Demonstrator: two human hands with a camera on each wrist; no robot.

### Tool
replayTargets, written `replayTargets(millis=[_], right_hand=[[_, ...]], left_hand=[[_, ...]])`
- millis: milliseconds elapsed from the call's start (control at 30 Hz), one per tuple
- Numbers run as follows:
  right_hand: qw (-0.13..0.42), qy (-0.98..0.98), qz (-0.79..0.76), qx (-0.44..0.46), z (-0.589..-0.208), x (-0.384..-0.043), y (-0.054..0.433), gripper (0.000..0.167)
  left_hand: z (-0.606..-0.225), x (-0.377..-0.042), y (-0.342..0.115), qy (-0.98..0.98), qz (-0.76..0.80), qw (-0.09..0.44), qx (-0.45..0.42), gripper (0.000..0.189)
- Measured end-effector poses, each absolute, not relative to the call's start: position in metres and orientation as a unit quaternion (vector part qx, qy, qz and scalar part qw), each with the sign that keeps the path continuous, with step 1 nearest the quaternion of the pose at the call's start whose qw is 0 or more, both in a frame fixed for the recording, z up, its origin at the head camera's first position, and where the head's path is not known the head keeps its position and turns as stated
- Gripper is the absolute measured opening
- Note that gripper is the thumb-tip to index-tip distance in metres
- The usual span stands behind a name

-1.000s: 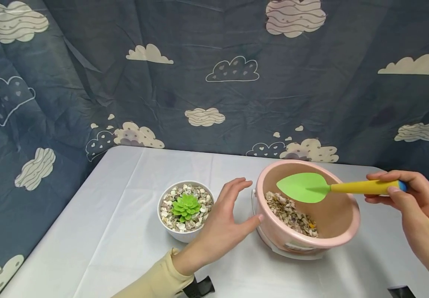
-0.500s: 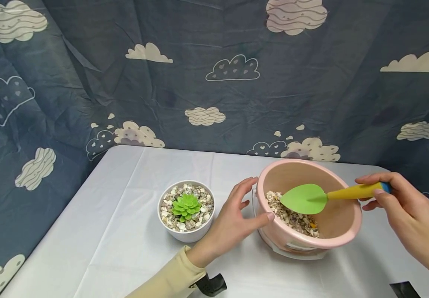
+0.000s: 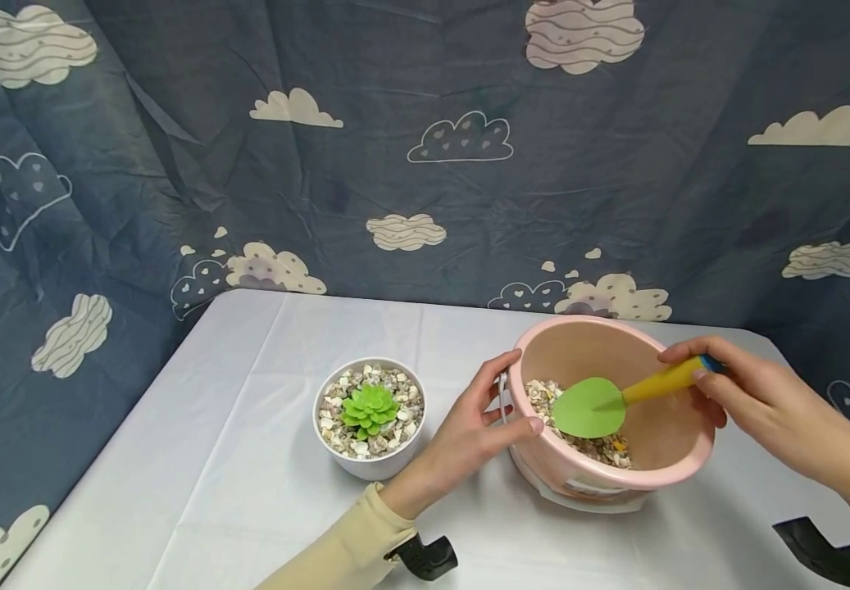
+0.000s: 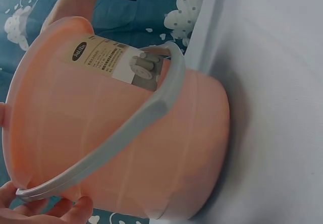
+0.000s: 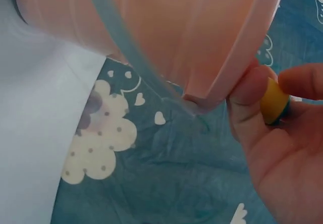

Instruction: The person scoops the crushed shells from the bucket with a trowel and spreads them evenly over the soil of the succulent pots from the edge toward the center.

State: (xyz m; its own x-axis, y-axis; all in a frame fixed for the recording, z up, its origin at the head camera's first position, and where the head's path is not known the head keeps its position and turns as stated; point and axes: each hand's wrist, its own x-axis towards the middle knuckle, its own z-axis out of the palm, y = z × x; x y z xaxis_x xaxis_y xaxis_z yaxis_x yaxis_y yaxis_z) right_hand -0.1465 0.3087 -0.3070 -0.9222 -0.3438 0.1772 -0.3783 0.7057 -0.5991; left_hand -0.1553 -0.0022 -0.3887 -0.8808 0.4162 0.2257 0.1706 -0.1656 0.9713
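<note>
A pink bucket (image 3: pixel 683 478) stands on the white-covered table with a layer of mixed pebbles (image 3: pixel 544 400) at its bottom. My left hand (image 3: pixel 465 442) holds the bucket at its left side, the thumb on the near rim and the other fingers against the outer wall by the grey handle (image 4: pixel 116 141). Between thumb and fingers, my right hand (image 3: pixel 771 410) grips the yellow handle of a small garden trowel (image 3: pixel 591 408). Its green blade hangs inside the bucket, over the pebbles; whether it touches them I cannot tell. In the right wrist view, the right fingers are close against the rim.
Left of the bucket, a white pot (image 3: pixel 370 469) holds a green succulent (image 3: pixel 369 409) set in pebbles. A dark cloth (image 3: pixel 461 188) with cloud prints hangs behind the table (image 3: pixel 247 459). Black straps show at both wrists.
My right hand has moved left and brought the trowel down into the bucket, blade tilting toward the pebbles. The left hand has moved right and taken hold of the bucket's rim.
</note>
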Motion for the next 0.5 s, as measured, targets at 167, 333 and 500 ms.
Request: replayTargets(millis=[167, 333, 500], right_hand=[[0.048, -0.925, 0.336, 0.169, -0.308, -0.152, 0.303, 0.018], [0.084, -0.924, 0.331, 0.169, -0.313, -0.155, 0.297, 0.017], [0.073, -0.914, 0.364, 0.167, -0.318, -0.154, 0.290, 0.015]], left_hand=[[-0.390, -0.156, -0.002, 0.622, 0.743, 0.089, 0.230, 0.076], [-0.390, -0.156, -0.002, 0.621, 0.745, 0.094, 0.226, 0.076], [-0.391, -0.156, -0.002, 0.621, 0.744, 0.100, 0.224, 0.075]])
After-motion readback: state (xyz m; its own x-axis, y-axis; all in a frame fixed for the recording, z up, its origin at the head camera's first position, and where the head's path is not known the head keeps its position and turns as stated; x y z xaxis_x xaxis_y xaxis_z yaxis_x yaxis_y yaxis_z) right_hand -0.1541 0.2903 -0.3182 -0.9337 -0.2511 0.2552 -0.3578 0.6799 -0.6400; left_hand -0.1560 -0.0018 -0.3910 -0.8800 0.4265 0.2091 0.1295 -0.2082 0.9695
